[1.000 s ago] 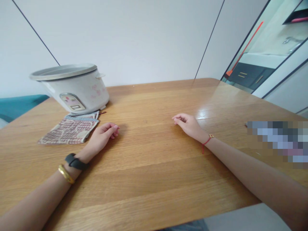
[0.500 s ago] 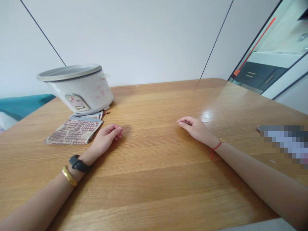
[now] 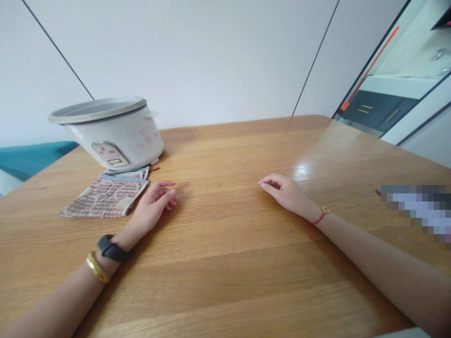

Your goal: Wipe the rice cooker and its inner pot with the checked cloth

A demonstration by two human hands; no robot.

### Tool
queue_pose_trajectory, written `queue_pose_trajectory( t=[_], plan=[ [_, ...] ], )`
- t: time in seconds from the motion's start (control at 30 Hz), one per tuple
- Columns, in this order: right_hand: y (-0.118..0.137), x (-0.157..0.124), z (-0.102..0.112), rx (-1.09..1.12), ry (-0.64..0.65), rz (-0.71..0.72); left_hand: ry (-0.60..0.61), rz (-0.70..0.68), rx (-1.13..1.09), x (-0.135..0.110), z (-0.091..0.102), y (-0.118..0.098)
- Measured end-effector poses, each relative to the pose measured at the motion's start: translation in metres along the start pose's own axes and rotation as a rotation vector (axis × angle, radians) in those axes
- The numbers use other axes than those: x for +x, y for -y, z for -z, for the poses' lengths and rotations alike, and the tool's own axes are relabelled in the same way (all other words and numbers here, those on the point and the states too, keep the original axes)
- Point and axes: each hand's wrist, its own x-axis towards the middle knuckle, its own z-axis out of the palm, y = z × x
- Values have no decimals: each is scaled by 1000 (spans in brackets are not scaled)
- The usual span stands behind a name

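Observation:
Both my hands rest on a wooden table [image 3: 229, 244]. My left hand [image 3: 151, 206] lies on its side just right of a folded patterned cloth [image 3: 107, 197], fingers loosely curled and slightly apart, holding nothing. It wears a black band and a gold bangle at the wrist. My right hand [image 3: 287, 192] lies on the bare wood near the middle, fingers loosely curled, empty, with a red string at the wrist. A white rice cooker [image 3: 112, 134] without its lid stands behind the cloth at the far left.
A blurred-out object [image 3: 417, 209] lies at the table's right edge. A white wall runs behind the table. A teal seat [image 3: 31, 157] shows at the far left, and a doorway to a kitchen opens at the upper right.
The view shifted slightly with my head. My left fingers have lifted and spread a little. Both hands stay in the same places on the table.

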Motion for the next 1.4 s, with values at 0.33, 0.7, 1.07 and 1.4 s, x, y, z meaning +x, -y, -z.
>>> queue_pose_trajectory(
  t=[0.33,0.7,1.07,1.4],
  plan=[
    [1,-1,0,-21,-23,-9,50,21,15,0,1,3],
    [-1,-2,-1,-16,-39,-28,47,28,34,-2,-1,-1],
    [0,-3,0,-23,-37,-28,58,27,32,-1,-1,2],
    [-1,-2,-1,-23,-48,-20,62,2,79,-1,0,3]
  ],
)
